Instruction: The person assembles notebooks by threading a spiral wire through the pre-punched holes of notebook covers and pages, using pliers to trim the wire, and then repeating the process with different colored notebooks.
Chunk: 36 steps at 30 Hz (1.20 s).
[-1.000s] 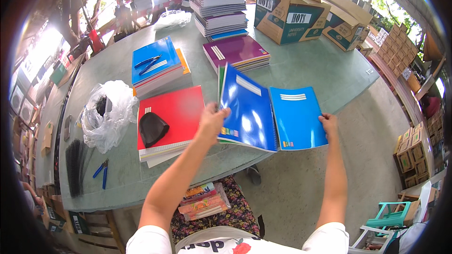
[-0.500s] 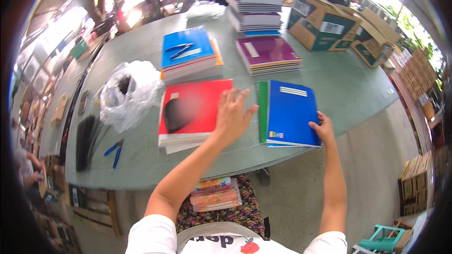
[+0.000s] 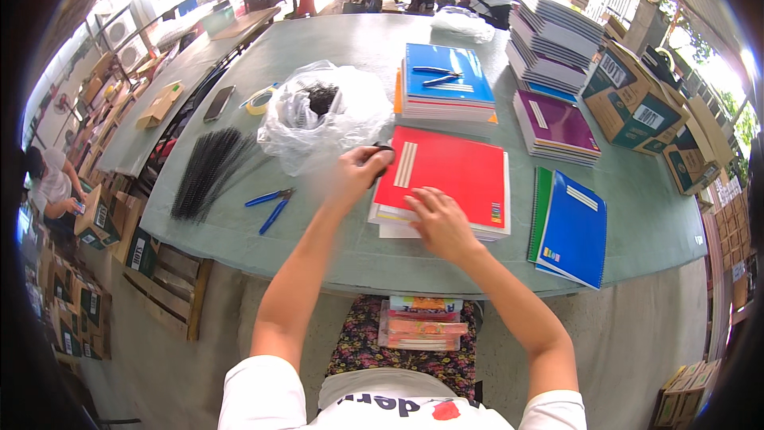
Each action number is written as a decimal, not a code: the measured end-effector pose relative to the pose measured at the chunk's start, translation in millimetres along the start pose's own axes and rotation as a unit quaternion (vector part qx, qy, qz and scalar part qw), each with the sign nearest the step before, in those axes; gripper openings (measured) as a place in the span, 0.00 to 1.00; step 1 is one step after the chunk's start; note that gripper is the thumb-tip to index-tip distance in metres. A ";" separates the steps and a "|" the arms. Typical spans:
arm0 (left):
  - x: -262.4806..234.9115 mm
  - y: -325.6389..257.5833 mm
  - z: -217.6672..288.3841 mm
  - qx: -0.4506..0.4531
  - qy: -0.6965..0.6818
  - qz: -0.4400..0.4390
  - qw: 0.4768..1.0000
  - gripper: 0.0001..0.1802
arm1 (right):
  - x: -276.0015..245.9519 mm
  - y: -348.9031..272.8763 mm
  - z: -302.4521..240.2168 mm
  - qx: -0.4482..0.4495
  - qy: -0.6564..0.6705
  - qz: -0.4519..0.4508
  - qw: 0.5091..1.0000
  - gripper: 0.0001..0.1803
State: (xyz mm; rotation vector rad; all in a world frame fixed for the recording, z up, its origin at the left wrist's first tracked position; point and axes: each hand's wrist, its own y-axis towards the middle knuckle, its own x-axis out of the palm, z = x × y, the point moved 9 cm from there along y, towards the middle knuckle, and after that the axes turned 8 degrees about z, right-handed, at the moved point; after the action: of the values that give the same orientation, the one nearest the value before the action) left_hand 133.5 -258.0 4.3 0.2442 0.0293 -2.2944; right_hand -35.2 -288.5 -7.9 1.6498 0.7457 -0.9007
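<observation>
My left hand [image 3: 358, 177] is closed around a black rounded object [image 3: 383, 161] at the left edge of a stack topped by a red notebook [image 3: 455, 163]. Most of that black object is hidden by my fingers, so its kind does not show. On the near edge of the red cover rests my right hand [image 3: 446, 224], fingers apart and holding nothing. To the right, a blue spiral notebook [image 3: 574, 227] overlaps a green notebook [image 3: 541, 211]. Blue-handled pliers [image 3: 274, 207] lie left of my left forearm.
Black plastic binding coils [image 3: 208, 171] and a crumpled clear bag [image 3: 294, 131] lie on the left of the green table [image 3: 334, 259]. Farther back stand blue-topped notebooks [image 3: 450, 72] with pliers on them, purple notebooks [image 3: 557, 126], a tall book stack [image 3: 555, 40] and cartons [image 3: 637, 99].
The black object has gone from the red cover into my left hand. My right hand has left the blue notebook for the red stack. The view has turned left.
</observation>
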 end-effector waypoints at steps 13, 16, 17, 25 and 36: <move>-166.2 -78.8 -73.7 -0.065 -0.217 0.028 0.974 0.27 | 38.8 29.7 -35.0 -0.040 -0.109 -0.105 0.988 0.29; -168.3 -85.3 -72.7 -0.076 -0.228 0.040 0.970 0.29 | 45.6 33.1 -45.0 -0.048 -0.178 -0.080 0.980 0.28; -166.9 -86.8 -71.0 -0.074 -0.232 0.031 0.969 0.29 | 43.1 34.1 -51.2 -0.083 -0.239 -0.039 0.967 0.27; -171.1 -90.0 -96.9 -0.059 -0.085 0.116 0.988 0.26 | 46.2 52.3 -25.1 -0.017 -0.104 -0.213 0.971 0.27; -123.4 -118.7 -61.1 0.283 0.373 0.181 0.865 0.31 | 49.6 53.0 -28.9 -0.021 -0.110 -0.269 0.957 0.26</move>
State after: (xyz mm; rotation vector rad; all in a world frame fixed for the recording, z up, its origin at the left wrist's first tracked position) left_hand 136.6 -81.6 -39.6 1.3139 -0.2777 -1.6570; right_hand 40.3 -271.7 -19.4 1.2948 1.0713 -1.4149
